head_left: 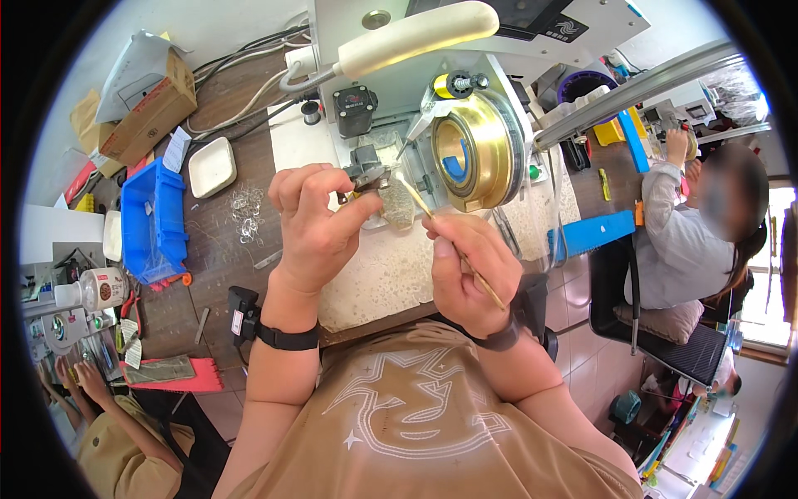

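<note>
Left grip [314,223] pinched a dark metal piece [366,178] while right grip [474,273] held a thin stick [417,197]

Thumb and fingers of the left grip were pressed together on the dark metal piece, which sat in front of the machine [345,21], left of its round brass drum [499,154]. The right grip was closed around the thin stick, thumb against fingers. Its pale tip slanted up and leftward, ending near the metal piece; whether the two touched was hard to tell. The stick's other end stuck out past the palm, toward the wrist.

Under both hands lay a pale, speckled board [357,295] on the brown wooden bench [218,279]. A curved blue piece [453,169] showed inside the drum's opening, and a thick cream-coloured tube [420,35] reached across above.

Farther left on the bench stood a white dish [213,168], with a loose heap of small clear bits [247,213] just beside it. Beyond these were a blue bin [150,216] and, behind it, a cardboard box [151,108]. A black strap [288,337] circled the left wrist. Off to the right, another person [682,237] in a light top sat near a blue tray [592,233].
</note>
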Motion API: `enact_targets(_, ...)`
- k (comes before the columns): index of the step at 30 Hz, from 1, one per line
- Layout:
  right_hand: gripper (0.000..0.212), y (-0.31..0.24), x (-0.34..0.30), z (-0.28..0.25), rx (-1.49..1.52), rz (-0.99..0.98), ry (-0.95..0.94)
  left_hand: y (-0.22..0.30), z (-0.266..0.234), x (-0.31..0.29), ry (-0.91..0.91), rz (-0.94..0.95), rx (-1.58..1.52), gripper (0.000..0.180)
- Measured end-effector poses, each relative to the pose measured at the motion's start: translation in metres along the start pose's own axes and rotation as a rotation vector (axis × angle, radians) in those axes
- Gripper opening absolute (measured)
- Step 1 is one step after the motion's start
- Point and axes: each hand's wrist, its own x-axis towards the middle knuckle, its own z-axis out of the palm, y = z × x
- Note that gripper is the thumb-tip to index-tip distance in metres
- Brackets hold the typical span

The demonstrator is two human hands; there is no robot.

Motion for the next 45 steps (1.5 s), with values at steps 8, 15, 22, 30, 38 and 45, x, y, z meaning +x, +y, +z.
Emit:
enact_targets(8, 0.021, -0.01, -0.007, -0.02, -0.162, 0.022, -0.115, 0.001, -0.001, 0.003, 0.01, 0.021, -0.003, 0.03)
enact_targets(15, 0.023, 0.01, -0.038, -0.029, -0.508, 0.185, -0.376, 0.003, -0.001, 0.002, 0.009, 0.021, -0.012, 0.027)
enact_targets(22, 0.018, 0.054, -0.056, -0.084, -0.821, 0.434, -0.2, 0.002, 0.002, 0.003, 0.035, 0.01, 0.0, 0.028)
enact_targets(30, 0.021, 0.076, -0.06, -0.093, -0.746, 0.572, -0.252, 0.001, 0.001, 0.001, 0.019, 0.004, -0.032, 0.032)
enact_targets(38, 0.013, 0.076, -0.062, -0.092, -0.518, 0.639, -0.144, 0.001, -0.001, 0.001, 0.006, -0.008, -0.04, 0.033)
enact_targets(45, 0.005, 0.103, -0.095, -0.081, -0.18, 0.59, 0.225, 0.002, -0.018, 0.008, -0.099, -0.161, -0.274, 0.013)
